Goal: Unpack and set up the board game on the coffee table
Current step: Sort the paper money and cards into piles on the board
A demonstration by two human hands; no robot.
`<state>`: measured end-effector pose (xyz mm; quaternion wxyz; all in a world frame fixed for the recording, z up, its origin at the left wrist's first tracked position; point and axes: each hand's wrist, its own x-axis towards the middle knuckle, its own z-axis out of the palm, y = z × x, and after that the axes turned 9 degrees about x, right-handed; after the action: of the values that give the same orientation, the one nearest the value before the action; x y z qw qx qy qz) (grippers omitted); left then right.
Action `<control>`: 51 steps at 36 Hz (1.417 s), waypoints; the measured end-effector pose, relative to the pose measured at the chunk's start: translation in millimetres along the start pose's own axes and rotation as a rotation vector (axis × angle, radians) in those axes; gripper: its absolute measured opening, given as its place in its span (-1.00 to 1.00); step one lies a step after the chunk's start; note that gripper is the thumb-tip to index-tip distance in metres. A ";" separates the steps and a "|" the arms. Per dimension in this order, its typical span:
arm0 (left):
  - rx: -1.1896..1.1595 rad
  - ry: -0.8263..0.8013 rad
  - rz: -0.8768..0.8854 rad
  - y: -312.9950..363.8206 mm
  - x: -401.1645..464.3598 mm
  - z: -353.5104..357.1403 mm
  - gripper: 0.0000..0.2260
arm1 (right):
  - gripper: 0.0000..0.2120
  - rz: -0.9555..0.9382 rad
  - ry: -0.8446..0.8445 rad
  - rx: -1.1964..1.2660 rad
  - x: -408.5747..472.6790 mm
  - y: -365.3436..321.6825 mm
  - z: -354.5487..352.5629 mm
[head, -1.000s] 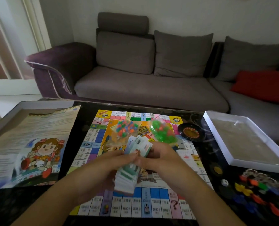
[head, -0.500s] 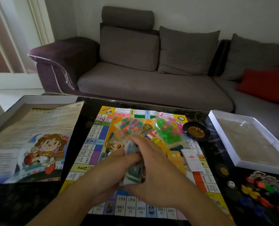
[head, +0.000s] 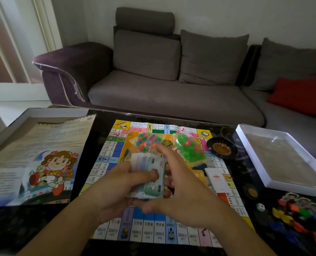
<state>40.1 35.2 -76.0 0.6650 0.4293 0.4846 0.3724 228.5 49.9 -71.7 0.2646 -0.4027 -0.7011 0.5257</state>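
The colourful game board [head: 135,231] lies open on the dark coffee table [head: 20,228]. Above its centre my left hand [head: 116,187] grips a stack of play money [head: 149,172], thumb across the top. My right hand [head: 179,183] rests against the stack's right edge with fingers extended and its thumb under the near end. Two clear bags lie on the board's far half, one of mixed-colour pieces [head: 146,141], one of green pieces [head: 189,147]. A small white card deck [head: 217,179] sits on the board's right side.
An instruction sheet [head: 42,154] lies in a box half [head: 52,112] at the left. A black roulette wheel [head: 221,147], a white box tray [head: 249,143], a die [head: 260,206] and several coloured pawns [head: 291,217] are on the right. A grey sofa [head: 172,89] stands behind.
The money stack has turned from on edge to lying flatter in my left hand. My right hand has shifted to its right side, fingers straightened. The view has tilted slightly.
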 end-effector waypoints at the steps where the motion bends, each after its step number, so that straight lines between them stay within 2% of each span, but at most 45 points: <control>1: -0.001 0.001 0.013 -0.5 -0.3 1.3 -0.68 | 0.03 0.006 0.035 0.033 -0.5 0.1 0.8; 5: 0.022 0.028 0.085 -1.1 -2.4 8.2 -0.67 | -0.60 0.042 0.274 0.120 2.1 1.9 2.0; 8: 0.041 0.082 0.113 -2.8 -1.5 12.4 -0.76 | -0.91 0.092 0.341 0.293 4.3 2.7 0.8; 13: -0.012 0.075 0.116 -2.8 0.7 12.8 -0.75 | -0.79 0.045 0.462 0.271 5.9 7.8 -0.9; 17: -0.097 0.074 0.105 -2.2 -0.3 9.6 -0.68 | -0.86 0.077 0.487 0.278 7.9 9.1 -2.7; 21: -0.094 0.108 0.138 -1.9 -0.5 10.7 -0.72 | -0.90 0.079 0.520 0.295 8.2 8.1 -3.1; 26: -0.074 0.190 0.180 -2.8 0.6 10.0 -0.76 | -0.93 0.098 0.477 0.358 7.9 5.1 -1.0; 29: -0.054 0.213 0.198 -2.3 0.7 10.3 -0.75 | -0.90 0.074 0.469 0.317 6.8 5.4 -1.0; 37: -0.042 0.239 0.201 -0.2 -0.5 9.8 -0.77 | -0.90 0.069 0.482 0.296 8.5 9.6 -2.6; 44: -0.090 0.194 0.194 0.5 -1.7 8.8 -0.73 | -0.91 0.077 0.474 0.402 8.3 12.7 -4.6; 51: -0.086 0.232 0.207 -0.1 -1.0 9.1 -0.72 | -0.91 0.116 0.491 0.428 8.2 11.8 -6.4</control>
<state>48.7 32.3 -74.3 0.5805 0.4023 0.4950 0.5061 232.6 61.6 -81.4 0.4737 -0.4919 -0.4658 0.5628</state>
